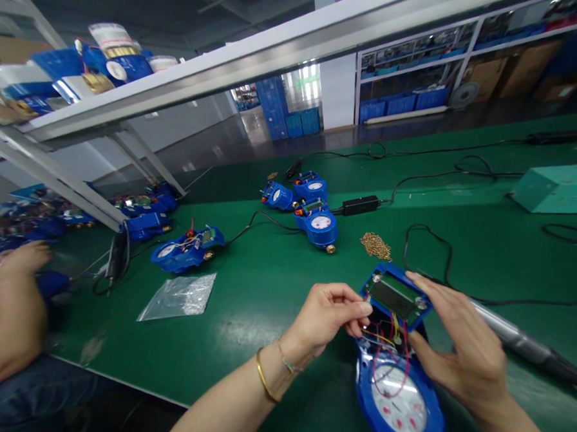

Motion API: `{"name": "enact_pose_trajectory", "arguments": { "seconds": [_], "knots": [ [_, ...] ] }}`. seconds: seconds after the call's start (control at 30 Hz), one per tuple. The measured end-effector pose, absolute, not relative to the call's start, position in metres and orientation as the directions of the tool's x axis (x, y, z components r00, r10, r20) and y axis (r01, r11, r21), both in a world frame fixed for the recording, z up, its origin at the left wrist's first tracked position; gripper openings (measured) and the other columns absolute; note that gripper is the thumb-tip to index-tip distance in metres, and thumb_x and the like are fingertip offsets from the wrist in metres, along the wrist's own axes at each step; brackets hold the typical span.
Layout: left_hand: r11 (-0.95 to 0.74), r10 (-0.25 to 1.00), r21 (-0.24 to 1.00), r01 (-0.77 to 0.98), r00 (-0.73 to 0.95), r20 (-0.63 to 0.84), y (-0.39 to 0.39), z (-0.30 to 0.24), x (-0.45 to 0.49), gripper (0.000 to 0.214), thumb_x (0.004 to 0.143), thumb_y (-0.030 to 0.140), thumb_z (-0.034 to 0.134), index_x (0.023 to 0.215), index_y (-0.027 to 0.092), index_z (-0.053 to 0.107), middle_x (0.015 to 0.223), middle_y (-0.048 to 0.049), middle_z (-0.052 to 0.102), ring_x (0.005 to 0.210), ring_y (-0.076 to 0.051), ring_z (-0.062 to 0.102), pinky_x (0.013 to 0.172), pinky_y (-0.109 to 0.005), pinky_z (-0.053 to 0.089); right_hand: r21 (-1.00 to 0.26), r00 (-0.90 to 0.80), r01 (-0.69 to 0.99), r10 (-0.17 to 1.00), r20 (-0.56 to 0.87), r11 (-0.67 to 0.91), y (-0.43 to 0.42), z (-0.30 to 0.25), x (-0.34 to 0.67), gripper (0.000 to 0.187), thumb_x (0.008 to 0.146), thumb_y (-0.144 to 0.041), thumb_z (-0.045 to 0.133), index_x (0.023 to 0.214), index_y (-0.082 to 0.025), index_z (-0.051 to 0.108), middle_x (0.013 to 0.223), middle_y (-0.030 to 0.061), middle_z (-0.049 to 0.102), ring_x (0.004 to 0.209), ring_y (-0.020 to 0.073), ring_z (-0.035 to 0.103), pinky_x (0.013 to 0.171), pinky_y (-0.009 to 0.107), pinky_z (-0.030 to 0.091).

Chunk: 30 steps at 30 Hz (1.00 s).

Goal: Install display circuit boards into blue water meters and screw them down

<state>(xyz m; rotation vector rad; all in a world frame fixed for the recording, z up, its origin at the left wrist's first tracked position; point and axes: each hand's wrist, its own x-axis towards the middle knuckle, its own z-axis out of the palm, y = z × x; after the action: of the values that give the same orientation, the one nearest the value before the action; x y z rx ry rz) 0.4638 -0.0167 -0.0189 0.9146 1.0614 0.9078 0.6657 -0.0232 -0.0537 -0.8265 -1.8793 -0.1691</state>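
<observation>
A blue water meter (399, 402) with a round white dial lies in front of me. At its top, a display module (393, 295) with a dark screen and green circuit board is tilted up in a blue frame. My right hand (460, 344) grips the module's right side, fingers along the upper edge and thumb below. At the module's lower left corner, my left hand (329, 315) is closed in a pinch; what sits between its fingertips is too small to make out. Red, yellow and white wires (396, 331) run between module and meter body, one red wire looping over the dial.
An electric screwdriver (519, 338) lies at right, beyond my right hand. Brass screws (375, 245) form a small pile ahead. More blue meters (320, 223) and a plastic bag (180, 296) lie on the green bench (244, 330). A co-worker's arm (12, 311) is at left.
</observation>
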Motion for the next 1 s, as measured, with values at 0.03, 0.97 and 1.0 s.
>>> {"name": "enact_pose_trajectory", "arguments": {
  "seconds": [0.03, 0.97, 1.0],
  "knots": [
    [0.334, 0.926, 0.933, -0.136, 0.234, -0.297, -0.016, -0.019, 0.464, 0.04, 0.055, 0.044, 0.086, 0.064, 0.012, 0.065, 0.057, -0.0016, 0.067, 0.04, -0.004, 0.049, 0.045, -0.019, 0.035, -0.267, -0.228, 0.608, 0.487, 0.843, 0.747, -0.023, -0.055, 0.666, 0.059, 0.087, -0.014, 0.063, 0.144, -0.012, 0.047, 0.124, 0.0184, 0.064, 0.109, 0.0322, 0.065, 0.091, 0.046, 0.053],
    [-0.521, 0.816, 0.771, 0.365, 0.476, 0.326, 0.016, -0.007, 0.435, 0.081, 0.064, 0.034, 0.088, 0.137, 0.025, 0.056, 0.138, -0.01, 0.061, 0.13, -0.025, 0.054, 0.112, -0.037, 0.035, -0.443, -0.336, 0.508, 0.644, 0.688, 0.739, -0.006, -0.076, 0.685, 0.058, 0.096, -0.039, 0.056, 0.15, -0.025, 0.04, 0.136, 0.009, 0.06, 0.127, 0.0269, 0.056, 0.103, 0.039, 0.052],
    [-0.55, 0.772, 0.77, 0.322, 0.548, 0.322, 0.02, -0.003, 0.434, 0.081, 0.065, 0.031, 0.088, 0.139, 0.024, 0.054, 0.141, -0.0109, 0.059, 0.134, -0.025, 0.052, 0.115, -0.037, 0.034, -0.449, -0.339, 0.501, 0.644, 0.685, 0.74, -0.006, -0.076, 0.685, 0.058, 0.096, -0.04, 0.055, 0.15, -0.025, 0.04, 0.136, 0.0094, 0.06, 0.127, 0.0273, 0.056, 0.103, 0.039, 0.052]
  ]
}}
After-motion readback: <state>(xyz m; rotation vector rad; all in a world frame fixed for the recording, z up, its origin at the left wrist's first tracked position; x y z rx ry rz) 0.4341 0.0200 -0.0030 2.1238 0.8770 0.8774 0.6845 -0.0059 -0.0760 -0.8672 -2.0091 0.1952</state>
